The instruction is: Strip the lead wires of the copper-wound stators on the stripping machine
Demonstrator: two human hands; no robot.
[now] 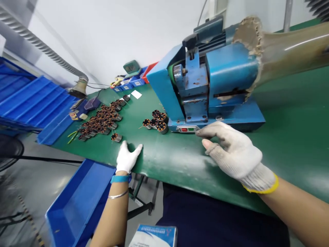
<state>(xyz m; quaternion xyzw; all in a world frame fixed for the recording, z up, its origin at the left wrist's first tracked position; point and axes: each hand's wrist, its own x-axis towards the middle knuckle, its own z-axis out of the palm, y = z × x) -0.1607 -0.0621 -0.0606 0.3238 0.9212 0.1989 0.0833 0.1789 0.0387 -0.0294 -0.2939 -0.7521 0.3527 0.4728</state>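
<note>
My left hand [128, 156], in a white glove, rests at the front edge of the green table [164, 154], thumb and fingers apart, holding nothing. Just beyond its fingertips lies a single wound motor part [116, 137]. My right hand [231, 149], gloved with the thumb tip bare, is at the red and green switch [188, 129] on the base of the blue machine [231, 72]. Its fingers are bent and apart, with nothing between them. Several wound parts [161, 127] stand left of the machine, and a large group of them [102, 120] covers the table's left part.
Blue crates [38, 99] are stacked at the far left. A blue tray [79, 202] sits below the table's front edge. Small blue bins [137, 82] line the wall. A duct [295, 48] leaves the machine to the right; a flexible hose [43, 44] hangs at upper left.
</note>
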